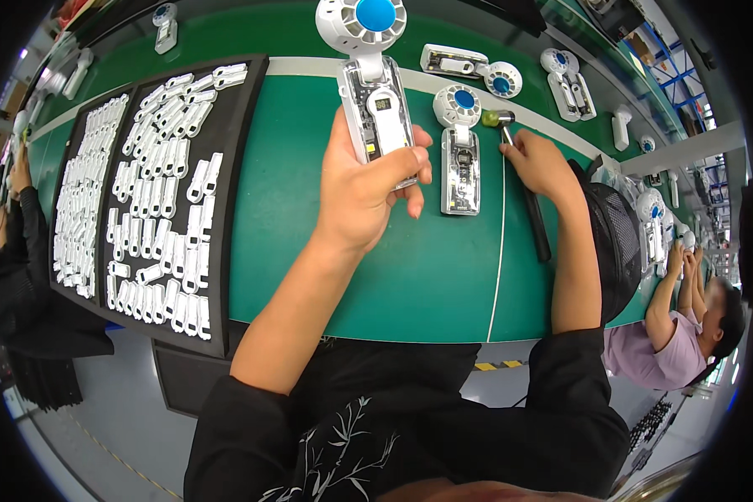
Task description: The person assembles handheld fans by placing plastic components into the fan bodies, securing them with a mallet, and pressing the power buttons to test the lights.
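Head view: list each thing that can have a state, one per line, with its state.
Left hand: closed around the handle of a handheld fan, lifted off the bench.
Handheld fan: upright in that grip, handle inner parts showing.
Right hand: resting on the hammer.
Hammer: lying on the green bench.
Second fan: lying flat, untouched.
Black trays: filled with white parts.

We see one small dark rectangular screen (382, 104) at upper centre of the frame, set in the clear handle of the raised white fan (368, 58); no packages or signs.
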A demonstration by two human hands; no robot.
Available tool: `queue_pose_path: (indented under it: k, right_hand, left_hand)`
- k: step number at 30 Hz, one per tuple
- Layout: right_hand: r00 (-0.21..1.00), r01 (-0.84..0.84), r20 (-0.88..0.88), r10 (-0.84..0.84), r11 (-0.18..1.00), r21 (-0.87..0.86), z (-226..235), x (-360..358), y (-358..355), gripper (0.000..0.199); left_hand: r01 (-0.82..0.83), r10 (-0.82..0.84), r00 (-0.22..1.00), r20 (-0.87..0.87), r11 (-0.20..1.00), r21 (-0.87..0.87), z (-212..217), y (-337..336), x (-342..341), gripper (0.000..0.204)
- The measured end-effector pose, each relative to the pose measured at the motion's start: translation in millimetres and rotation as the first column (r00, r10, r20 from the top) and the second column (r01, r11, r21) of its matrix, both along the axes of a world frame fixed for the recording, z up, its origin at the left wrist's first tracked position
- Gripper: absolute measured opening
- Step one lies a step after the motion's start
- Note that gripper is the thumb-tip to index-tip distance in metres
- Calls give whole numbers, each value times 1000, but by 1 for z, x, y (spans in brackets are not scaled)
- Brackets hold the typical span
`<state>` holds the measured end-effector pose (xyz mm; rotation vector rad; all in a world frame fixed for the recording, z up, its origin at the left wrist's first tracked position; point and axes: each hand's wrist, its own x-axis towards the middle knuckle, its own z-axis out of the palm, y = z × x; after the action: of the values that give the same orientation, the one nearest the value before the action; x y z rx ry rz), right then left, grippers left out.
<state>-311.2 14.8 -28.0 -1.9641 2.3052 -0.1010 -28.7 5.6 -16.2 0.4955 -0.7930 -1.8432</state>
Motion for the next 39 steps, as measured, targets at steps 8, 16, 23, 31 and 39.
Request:
queue_pose_path:
  k: [8, 16, 23, 31, 39]
  right_hand:
    - [542, 31, 733, 411, 862, -507, 57, 105, 73, 37]
    - [-124, -45, 878, 463, 881, -471, 48, 100, 101, 23]
    - [49, -227, 945, 324, 925, -306, 32, 99, 98, 33]
    - [322, -313, 923, 209, 944, -104, 60, 99, 96, 39]
    - [401, -81, 849, 345, 936, -342, 37, 116, 93, 45]
  left_hand:
    - [31, -30, 999, 44, 999, -22, -3, 1, 4, 48]
    - [91, -85, 995, 50, 987, -131, 3, 4, 4, 50]
    - [102, -88, 990, 113, 988, -117, 8, 4, 5, 38]
    - [181, -180, 979, 97, 983, -1, 9, 3, 14, 38]
    - [99, -61, 962, 267, 986, -134, 5, 2, 9, 43]
